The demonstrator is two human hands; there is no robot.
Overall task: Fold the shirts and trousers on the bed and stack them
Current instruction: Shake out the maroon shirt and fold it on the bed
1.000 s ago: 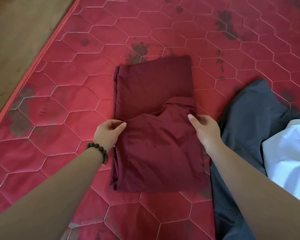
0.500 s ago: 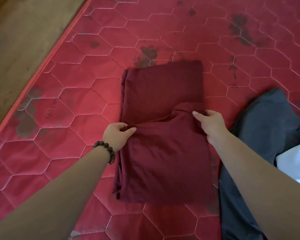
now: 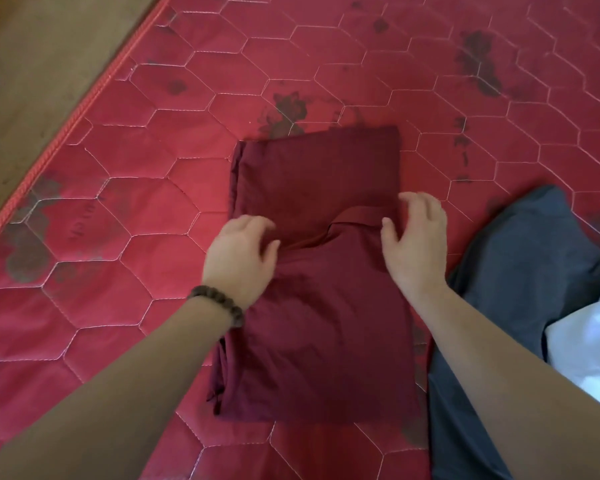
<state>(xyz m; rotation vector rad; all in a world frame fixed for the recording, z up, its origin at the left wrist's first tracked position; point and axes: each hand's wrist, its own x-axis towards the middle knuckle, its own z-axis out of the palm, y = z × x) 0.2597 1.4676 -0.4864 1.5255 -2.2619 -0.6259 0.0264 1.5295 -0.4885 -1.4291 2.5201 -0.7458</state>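
A maroon shirt (image 3: 326,341) lies folded into a long rectangle on the red quilted mattress (image 3: 136,216), with its near half laid over the far half. My left hand (image 3: 241,259), with a bead bracelet on the wrist, sits at the left end of the fold edge. Its fingers are curled and its thumb is against the bunched cloth. My right hand (image 3: 414,244) hovers over the right end of that edge near the collar, fingers spread and relaxed, holding nothing.
A dark grey garment (image 3: 520,258) lies unfolded to the right of the shirt, partly under a white garment (image 3: 589,344) at the right edge. The mattress's piped edge runs diagonally at upper left, with wooden floor (image 3: 32,64) beyond it.
My right hand has let go of the fold edge and opened above the shirt. My left hand has shifted slightly onto the cloth. The folded flap now lies flat.
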